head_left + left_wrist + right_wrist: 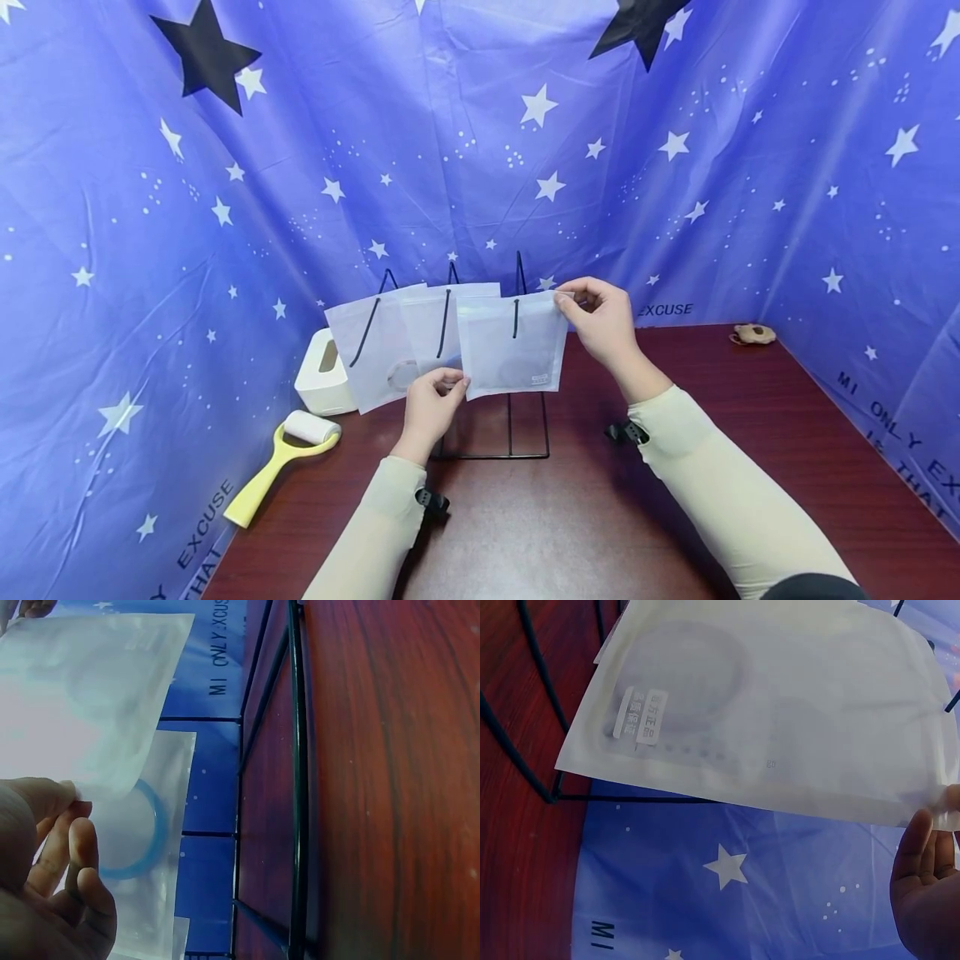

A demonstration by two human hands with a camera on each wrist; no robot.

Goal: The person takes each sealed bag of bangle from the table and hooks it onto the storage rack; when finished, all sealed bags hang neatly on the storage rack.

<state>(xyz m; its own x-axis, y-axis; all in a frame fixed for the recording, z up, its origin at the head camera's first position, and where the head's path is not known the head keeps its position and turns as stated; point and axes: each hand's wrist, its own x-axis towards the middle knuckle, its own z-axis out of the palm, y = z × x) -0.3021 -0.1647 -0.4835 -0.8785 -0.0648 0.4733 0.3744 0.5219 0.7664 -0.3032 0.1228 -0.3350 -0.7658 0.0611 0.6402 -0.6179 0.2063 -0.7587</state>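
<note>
Three frosted white pouches hang side by side from the prongs of a black wire rack (491, 457). At the lower left corner of the rightmost pouch (491, 354), my left hand (431, 412) pinches the edge between thumb and forefinger. My right hand (606, 325) pinches that pouch's upper right corner. In the right wrist view, a faint round shape shows through this pouch (780, 735) beside a small printed label (652, 718). The middle pouch (425, 325) is partly covered; a blue ring (160, 832) shows through a pouch in the left wrist view. The leftmost pouch (367, 358) hangs tilted.
A white tissue box (318, 387) stands behind the left pouch. In front of it lies a yellow-handled lint roller (273, 467). A small tan object (753, 334) sits at the table's back right corner. Blue star-printed curtains (465, 192) enclose the dark red table (585, 517).
</note>
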